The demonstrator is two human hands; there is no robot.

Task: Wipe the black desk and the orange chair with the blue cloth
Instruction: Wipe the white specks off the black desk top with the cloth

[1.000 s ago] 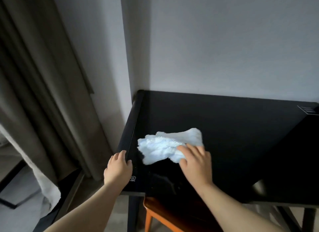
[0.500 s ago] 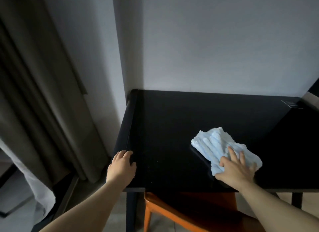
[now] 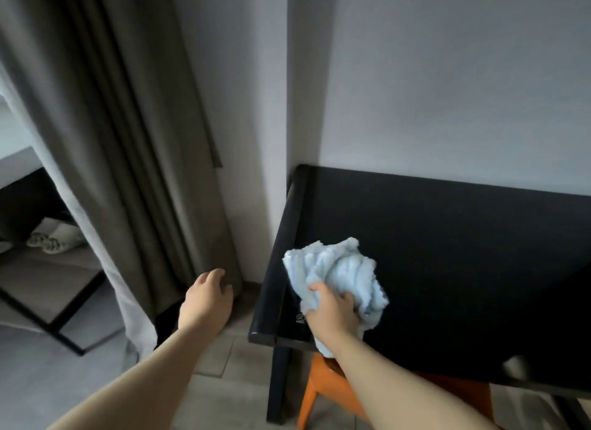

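Observation:
The black desk (image 3: 447, 253) stands against the wall, filling the right side of the head view. My right hand (image 3: 332, 311) grips the bunched blue cloth (image 3: 339, 269) over the desk's front left corner. My left hand (image 3: 206, 298) hangs in the air to the left of the desk, off its edge, with loosely curled fingers and nothing in it. The orange chair (image 3: 323, 385) is tucked under the desk's front edge; only part of its seat and a leg show, with my right forearm crossing over it.
A grey-brown curtain (image 3: 128, 141) hangs left of the desk, reaching the floor. A low dark shelf (image 3: 41, 298) with pale slippers (image 3: 51, 237) sits at the far left. The desk's black leg (image 3: 279, 385) stands by the chair. Tiled floor (image 3: 224, 359) lies between.
My right hand swept the cloth back from the desk's right side to the front left corner and bunched it up. My left hand came off the desk's left edge.

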